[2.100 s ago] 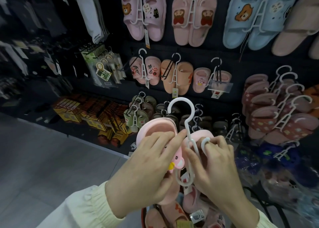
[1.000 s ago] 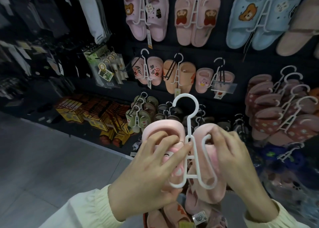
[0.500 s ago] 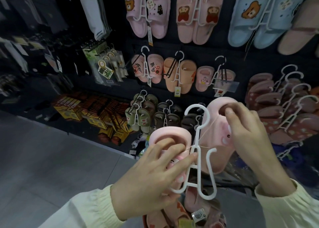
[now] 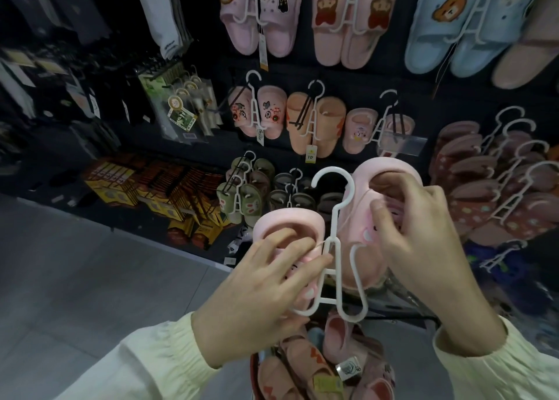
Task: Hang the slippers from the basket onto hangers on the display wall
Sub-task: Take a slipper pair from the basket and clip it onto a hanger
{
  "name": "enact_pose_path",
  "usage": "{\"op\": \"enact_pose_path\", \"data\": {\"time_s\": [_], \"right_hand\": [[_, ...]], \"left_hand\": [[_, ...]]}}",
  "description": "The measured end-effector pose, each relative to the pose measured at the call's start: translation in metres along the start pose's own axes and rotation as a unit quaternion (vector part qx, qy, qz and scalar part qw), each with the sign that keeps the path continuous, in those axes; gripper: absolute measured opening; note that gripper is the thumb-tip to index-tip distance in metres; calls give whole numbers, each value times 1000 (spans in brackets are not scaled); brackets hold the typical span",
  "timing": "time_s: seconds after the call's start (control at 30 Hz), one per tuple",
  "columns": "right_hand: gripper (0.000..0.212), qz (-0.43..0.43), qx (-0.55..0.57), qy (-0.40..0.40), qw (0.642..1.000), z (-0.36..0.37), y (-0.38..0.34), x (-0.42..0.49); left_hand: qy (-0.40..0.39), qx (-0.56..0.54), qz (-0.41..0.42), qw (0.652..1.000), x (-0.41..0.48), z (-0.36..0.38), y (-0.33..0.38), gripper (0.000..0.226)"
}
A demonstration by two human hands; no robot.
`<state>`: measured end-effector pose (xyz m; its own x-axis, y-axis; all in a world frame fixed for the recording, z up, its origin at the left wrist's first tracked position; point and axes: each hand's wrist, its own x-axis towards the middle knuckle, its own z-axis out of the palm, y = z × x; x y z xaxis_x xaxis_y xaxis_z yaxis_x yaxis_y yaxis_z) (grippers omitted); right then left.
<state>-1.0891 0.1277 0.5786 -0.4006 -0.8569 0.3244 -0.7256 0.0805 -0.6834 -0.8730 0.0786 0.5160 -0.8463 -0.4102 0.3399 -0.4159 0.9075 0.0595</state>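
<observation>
Dim shop aisle, grey floor point(image 4: 75, 278). Nearest, the basket point(image 4: 254, 369) below holds spare slippers. My left hand point(image 4: 257, 290) grips one pink slipper point(image 4: 289, 227) against the white hanger point(image 4: 332, 248) to steady it. My right hand point(image 4: 423, 248) grips its mate point(image 4: 360, 218), lining it up with the free loop. Beyond, the display wall point(image 4: 363, 76) waits.

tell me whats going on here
A person stands at the display wall, loading a white hanger. The left hand holds one pink slipper and the hanger together; the right hand grips the other pink slipper beside it, apparently not yet hooked on. More slippers lie below.
</observation>
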Motion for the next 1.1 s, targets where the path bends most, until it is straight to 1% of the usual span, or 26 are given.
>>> {"op": "enact_pose_path", "data": {"time_s": [0.1, 0.2, 0.3, 0.5, 0.6, 0.77, 0.83, 0.97, 1.1], "right_hand": [[26, -3, -5, -16, 1000, 12, -2, -4], [24, -25, -47, -31, 998, 24, -3, -9], [25, -28, -62, -49, 996, 35, -4, -15], [29, -24, -116, -44, 992, 51, 4, -31], [43, -17, -146, -57, 987, 52, 14, -39], [64, -18, -224, -81, 971, 54, 43, -44], [71, -17, -253, -77, 964, 56, 59, -45], [94, -26, -308, -69, 949, 62, 91, -46], [101, -33, -327, -60, 942, 67, 128, -45]], "left_hand": [[17, -9, -4, 1000, -1, 4, -9, 76], [32, -18, -2, 999, 0, 7, -23, 75], [50, -35, -1, 998, 2, 10, -40, 74], [78, -78, 31, 993, 9, 36, -65, 74], [70, -88, 53, 992, 19, 52, -72, 78], [62, -77, 81, 992, 38, 75, -71, 76], [61, -62, 90, 992, 47, 80, -68, 77], [42, -50, 92, 994, 62, 96, -62, 76], [16, -46, 91, 995, 78, 126, -56, 79]]}}
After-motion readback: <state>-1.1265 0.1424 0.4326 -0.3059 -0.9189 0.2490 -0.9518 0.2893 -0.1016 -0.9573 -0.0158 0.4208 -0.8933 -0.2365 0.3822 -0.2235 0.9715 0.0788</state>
